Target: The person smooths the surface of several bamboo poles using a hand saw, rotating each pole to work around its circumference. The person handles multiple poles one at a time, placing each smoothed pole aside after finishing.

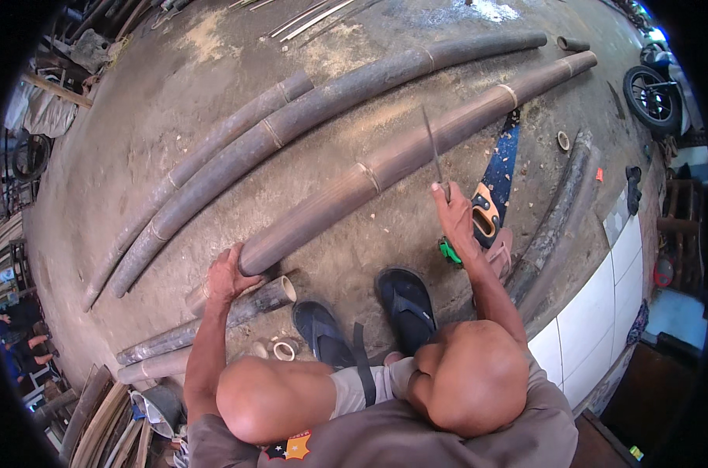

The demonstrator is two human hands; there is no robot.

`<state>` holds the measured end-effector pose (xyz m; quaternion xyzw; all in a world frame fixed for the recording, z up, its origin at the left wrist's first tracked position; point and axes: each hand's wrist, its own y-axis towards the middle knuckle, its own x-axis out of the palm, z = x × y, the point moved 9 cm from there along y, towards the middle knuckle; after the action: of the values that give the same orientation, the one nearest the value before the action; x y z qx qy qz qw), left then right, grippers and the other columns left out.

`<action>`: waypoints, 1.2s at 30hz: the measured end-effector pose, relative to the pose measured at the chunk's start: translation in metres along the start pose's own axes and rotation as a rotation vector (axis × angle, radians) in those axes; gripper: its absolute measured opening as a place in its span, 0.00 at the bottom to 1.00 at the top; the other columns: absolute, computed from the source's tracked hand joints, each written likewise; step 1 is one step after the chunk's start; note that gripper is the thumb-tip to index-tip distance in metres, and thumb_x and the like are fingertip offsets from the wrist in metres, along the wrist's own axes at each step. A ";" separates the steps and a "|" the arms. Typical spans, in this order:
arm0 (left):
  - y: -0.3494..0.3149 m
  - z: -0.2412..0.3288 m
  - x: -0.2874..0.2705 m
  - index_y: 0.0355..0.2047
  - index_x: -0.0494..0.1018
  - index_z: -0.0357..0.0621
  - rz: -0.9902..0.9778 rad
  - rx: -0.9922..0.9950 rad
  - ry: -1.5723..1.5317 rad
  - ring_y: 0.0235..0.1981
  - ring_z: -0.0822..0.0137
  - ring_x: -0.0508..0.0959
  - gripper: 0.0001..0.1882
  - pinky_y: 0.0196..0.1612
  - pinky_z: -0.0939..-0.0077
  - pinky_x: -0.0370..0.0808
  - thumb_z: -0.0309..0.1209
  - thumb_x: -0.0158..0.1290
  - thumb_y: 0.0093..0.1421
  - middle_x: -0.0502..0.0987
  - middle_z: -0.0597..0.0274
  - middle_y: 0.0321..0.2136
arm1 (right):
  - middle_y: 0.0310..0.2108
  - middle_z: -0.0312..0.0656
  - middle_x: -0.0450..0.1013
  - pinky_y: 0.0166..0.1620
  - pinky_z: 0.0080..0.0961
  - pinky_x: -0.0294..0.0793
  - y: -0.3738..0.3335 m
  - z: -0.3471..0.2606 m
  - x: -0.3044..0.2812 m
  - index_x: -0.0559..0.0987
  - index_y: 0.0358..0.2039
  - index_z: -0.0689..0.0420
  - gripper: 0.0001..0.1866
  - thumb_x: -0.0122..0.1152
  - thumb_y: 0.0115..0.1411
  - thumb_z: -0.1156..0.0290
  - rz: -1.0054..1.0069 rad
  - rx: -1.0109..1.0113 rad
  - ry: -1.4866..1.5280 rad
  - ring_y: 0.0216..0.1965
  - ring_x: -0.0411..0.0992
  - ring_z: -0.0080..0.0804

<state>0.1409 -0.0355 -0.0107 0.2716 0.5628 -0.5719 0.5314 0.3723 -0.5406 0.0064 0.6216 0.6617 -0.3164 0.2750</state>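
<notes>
A long brown bamboo pole (323,210) lies slantwise across the floor in front of me. My left hand (225,273) is closed round its near end. In my right hand (454,217) is a long-bladed knife (430,140), its thin blade pointing away from me and crossing over the pole in this view. The handle is mostly covered by my fingers. Just right of that hand, a handsaw (500,168) with a blue blade and wooden grip rests on the floor. A small green object (449,250) sits below my right hand; I cannot make out its kind.
Two longer bamboo poles (229,160) lie beyond mine. Cut bamboo lengths (249,304) and rings (284,350) are by my left foot. Darker poles (553,214) lie at the right beside white tiles (584,347). A wheel (652,99) stands far right; a bucket (159,411) is lower left.
</notes>
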 end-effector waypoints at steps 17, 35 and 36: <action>0.044 0.125 0.003 0.62 0.71 0.51 0.177 0.094 0.037 0.51 0.49 0.79 0.49 0.53 0.50 0.75 0.51 0.77 0.40 0.80 0.53 0.46 | 0.25 0.55 0.80 0.28 0.51 0.81 0.012 -0.021 0.054 0.75 0.39 0.53 0.26 0.51 0.73 0.40 -0.182 -0.347 -0.570 0.29 0.83 0.54; 0.054 0.128 0.002 0.64 0.70 0.50 0.124 0.105 0.023 0.51 0.47 0.81 0.50 0.53 0.50 0.77 0.53 0.75 0.41 0.81 0.51 0.48 | 0.21 0.40 0.74 0.22 0.40 0.80 0.012 -0.002 0.066 0.77 0.44 0.55 0.14 0.57 0.71 0.57 -0.175 -0.539 -0.824 0.21 0.81 0.39; 0.052 0.133 0.006 0.64 0.70 0.50 0.128 0.119 0.015 0.51 0.47 0.81 0.50 0.53 0.50 0.77 0.53 0.75 0.41 0.81 0.51 0.48 | 0.20 0.40 0.72 0.21 0.39 0.79 0.024 0.026 0.057 0.77 0.44 0.55 0.13 0.56 0.72 0.58 -0.110 -0.558 -0.926 0.20 0.80 0.40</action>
<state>0.2242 -0.1511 -0.0058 0.3425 0.5133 -0.5672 0.5454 0.3907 -0.5229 -0.0558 0.2852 0.5618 -0.3833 0.6754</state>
